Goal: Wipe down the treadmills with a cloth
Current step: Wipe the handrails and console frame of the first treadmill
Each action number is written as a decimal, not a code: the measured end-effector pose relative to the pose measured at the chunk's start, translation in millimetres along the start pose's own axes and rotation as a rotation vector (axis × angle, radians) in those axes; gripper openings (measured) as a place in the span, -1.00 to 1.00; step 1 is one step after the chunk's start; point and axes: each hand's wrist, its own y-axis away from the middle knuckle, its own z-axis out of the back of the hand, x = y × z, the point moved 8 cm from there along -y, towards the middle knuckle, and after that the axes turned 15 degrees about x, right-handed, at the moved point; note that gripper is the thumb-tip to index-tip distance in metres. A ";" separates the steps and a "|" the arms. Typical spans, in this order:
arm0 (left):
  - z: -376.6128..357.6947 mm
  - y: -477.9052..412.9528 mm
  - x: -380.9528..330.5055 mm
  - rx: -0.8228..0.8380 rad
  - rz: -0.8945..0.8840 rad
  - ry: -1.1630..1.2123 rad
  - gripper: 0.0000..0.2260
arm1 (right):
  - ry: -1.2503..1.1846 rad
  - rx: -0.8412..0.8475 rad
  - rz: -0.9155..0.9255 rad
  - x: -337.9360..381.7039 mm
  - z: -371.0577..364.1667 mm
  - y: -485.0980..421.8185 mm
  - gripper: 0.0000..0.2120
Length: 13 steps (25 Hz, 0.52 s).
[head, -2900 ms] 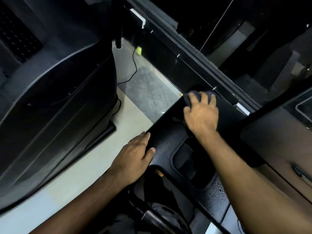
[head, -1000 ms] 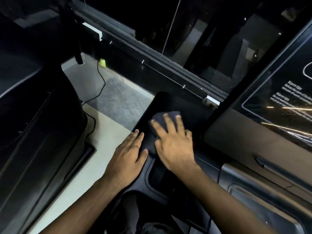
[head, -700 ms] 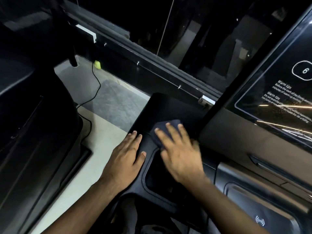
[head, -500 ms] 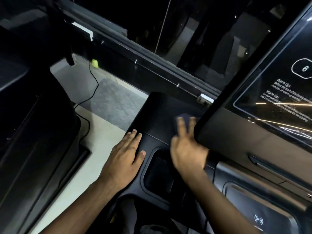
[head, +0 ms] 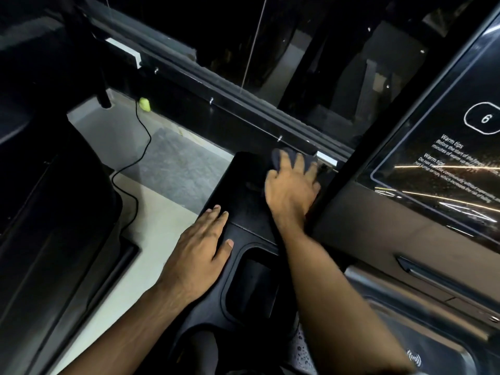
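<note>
Under right hand (head: 290, 190), dark cloth (head: 280, 158); crumpled

- Left hand (head: 201, 255) lies flat, palm down, fingers straight and together, thumb out to the right.
- Right hand (head: 290, 185) reaches further forward, arm extended, fingers spread, seemingly pressing down.

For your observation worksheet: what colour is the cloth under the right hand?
The cloth is dark blue-grey; head view.
</note>
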 end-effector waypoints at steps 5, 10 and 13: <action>-6.0 -2.7 0.9 0.057 -0.009 -0.053 -0.26 | 0.003 0.038 0.023 -6.0 3.1 -4.8 -0.46; -9.2 6.1 -8.6 0.074 -0.002 -0.071 -0.25 | 0.187 0.198 0.185 -4.1 -23.4 83.8 -0.53; -10.1 14.9 -11.9 0.094 -0.019 -0.099 -0.38 | 0.288 0.211 0.100 -24.2 -21.8 98.3 -0.61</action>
